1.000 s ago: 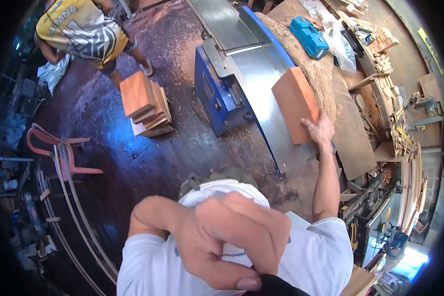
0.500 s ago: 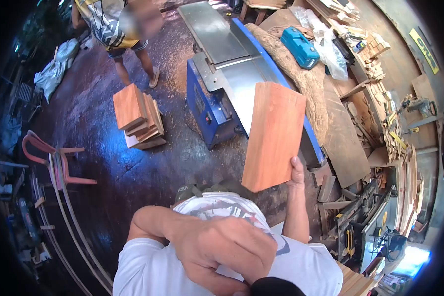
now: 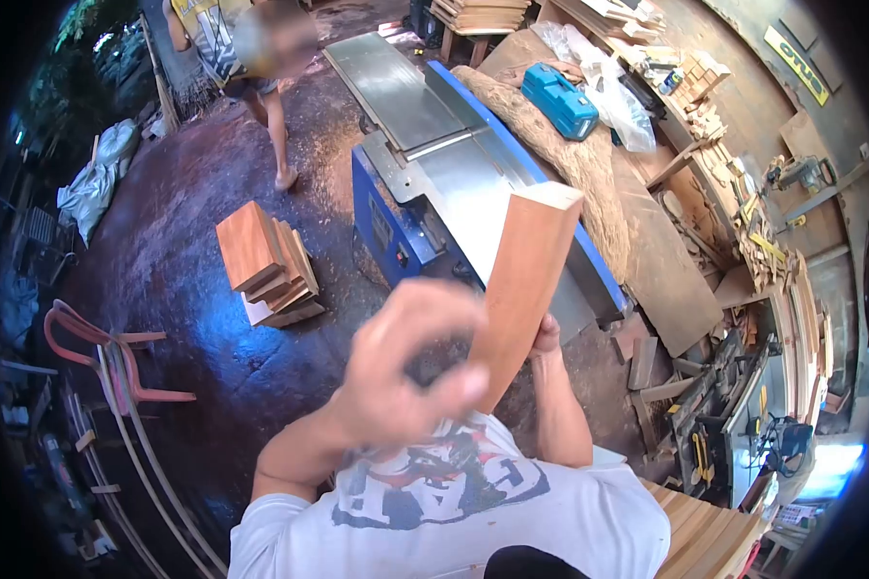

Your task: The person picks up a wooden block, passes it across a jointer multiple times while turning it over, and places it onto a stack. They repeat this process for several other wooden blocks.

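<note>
The wooden block (image 3: 526,280) has been turned narrow face up, clasped by the right hand (image 3: 546,337) alone, as the blurred left hand (image 3: 388,369), fingers seemingly apart, is brought near.

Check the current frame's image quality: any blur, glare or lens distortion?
Head view throughout: the left hand is smeared, apparently by motion, while the board looks sharper; glare whitens the blue machine's metal top, and the dark floor shows a bluish sheen; lines bow toward the edges, and the corners go black.
</note>
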Demonstrator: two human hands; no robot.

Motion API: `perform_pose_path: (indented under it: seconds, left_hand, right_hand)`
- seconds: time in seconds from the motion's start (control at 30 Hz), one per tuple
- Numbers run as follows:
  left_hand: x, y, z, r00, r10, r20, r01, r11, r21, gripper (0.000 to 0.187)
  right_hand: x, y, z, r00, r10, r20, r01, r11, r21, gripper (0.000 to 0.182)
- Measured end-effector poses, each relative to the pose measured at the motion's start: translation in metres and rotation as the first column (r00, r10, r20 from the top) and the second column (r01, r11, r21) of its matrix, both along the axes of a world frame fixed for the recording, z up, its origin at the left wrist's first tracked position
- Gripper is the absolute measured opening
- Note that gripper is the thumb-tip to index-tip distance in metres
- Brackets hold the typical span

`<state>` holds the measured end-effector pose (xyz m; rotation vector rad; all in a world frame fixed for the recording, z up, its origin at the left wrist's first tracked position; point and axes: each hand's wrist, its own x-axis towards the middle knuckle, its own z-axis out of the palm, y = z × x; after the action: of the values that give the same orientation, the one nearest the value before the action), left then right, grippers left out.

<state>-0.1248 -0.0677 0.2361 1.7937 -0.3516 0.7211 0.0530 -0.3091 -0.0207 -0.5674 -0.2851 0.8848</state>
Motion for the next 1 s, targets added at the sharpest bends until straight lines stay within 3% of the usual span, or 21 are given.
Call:
perform_pose_path:
  seconds: [0.07, 0.17, 0.3, 0.4, 0.43, 0.5, 0.6, 0.67, 0.73, 0.77, 0.83, 0.87, 0.93, 1.0]
  left_hand:
    - [0.019, -0.013, -0.030, 0.954, 0.036, -0.297, -0.081, 0.987, -0.140, 0.064]
    - [0.032, -0.013, -0.068, 0.928, -0.120, -0.353, 0.035, 0.971, -0.237, 0.075]
    - [0.033, -0.009, -0.062, 0.919, -0.067, -0.388, -0.015, 0.979, -0.205, 0.088]
    - [0.032, -0.001, -0.064, 0.920, -0.038, -0.389, -0.032, 0.985, -0.171, 0.091]
    - [0.032, 0.000, -0.065, 0.921, -0.044, -0.388, -0.030, 0.983, -0.184, 0.092]
    - [0.032, 0.007, -0.068, 0.923, -0.041, -0.384, -0.042, 0.978, -0.205, 0.094]
    - [0.017, 0.028, -0.083, 0.897, -0.038, -0.440, -0.088, 0.961, -0.263, 0.095]
    - [-0.008, 0.037, -0.102, 0.860, -0.070, -0.505, -0.204, 0.860, -0.468, 0.088]
    - [-0.039, 0.039, -0.126, 0.836, 0.115, -0.537, -0.373, 0.837, -0.402, 0.084]
    - [-0.055, 0.043, -0.135, 0.753, 0.250, -0.609, -0.516, 0.799, -0.309, 0.079]
    - [-0.085, 0.058, -0.195, 0.604, 0.321, -0.729, -0.742, 0.559, -0.369, 0.076]
    - [-0.095, 0.069, -0.219, 0.540, 0.331, -0.774, -0.816, 0.432, -0.384, 0.074]
    - [-0.147, 0.091, -0.240, 0.551, 0.255, -0.795, -0.833, 0.231, -0.503, 0.064]
    - [-0.203, 0.115, -0.254, 0.428, 0.279, -0.860, -0.902, 0.074, -0.425, 0.056]
  right_hand:
    - [-0.004, 0.019, 0.021, 0.995, 0.062, 0.073, -0.061, 0.998, -0.017, 0.104]
    - [-0.017, 0.047, 0.036, 0.990, 0.124, 0.071, -0.125, 0.992, 0.015, 0.109]
    - [-0.039, 0.076, 0.068, 0.991, 0.115, 0.067, -0.118, 0.992, 0.052, 0.111]
    - [-0.050, 0.091, 0.089, 0.999, 0.042, -0.010, -0.042, 0.998, -0.038, 0.102]
    - [-0.054, 0.096, 0.094, 0.999, -0.004, -0.052, 0.000, 0.996, -0.091, 0.091]
    - [-0.052, 0.096, 0.084, 0.995, 0.044, -0.089, -0.056, 0.990, -0.128, 0.088]
    - [-0.034, 0.073, 0.007, 0.976, 0.204, -0.077, -0.214, 0.966, -0.149, 0.105]
    - [-0.040, 0.078, 0.001, 0.990, 0.129, -0.057, -0.139, 0.956, -0.258, 0.094]
    - [-0.053, 0.102, 0.004, 0.992, 0.125, 0.012, -0.109, 0.906, -0.408, 0.079]
    - [-0.059, 0.113, -0.001, 0.984, 0.154, 0.091, -0.090, 0.866, -0.492, 0.072]
    - [-0.073, 0.141, -0.006, 0.934, 0.288, 0.213, -0.057, 0.707, -0.704, 0.050]
    - [-0.093, 0.165, 0.006, 0.897, 0.340, 0.283, -0.037, 0.694, -0.719, 0.048]
    - [-0.126, 0.206, 0.008, 0.782, 0.535, 0.319, -0.106, 0.619, -0.778, 0.056]
    - [-0.153, 0.249, -0.006, 0.633, 0.692, 0.347, -0.306, 0.635, -0.709, 0.070]
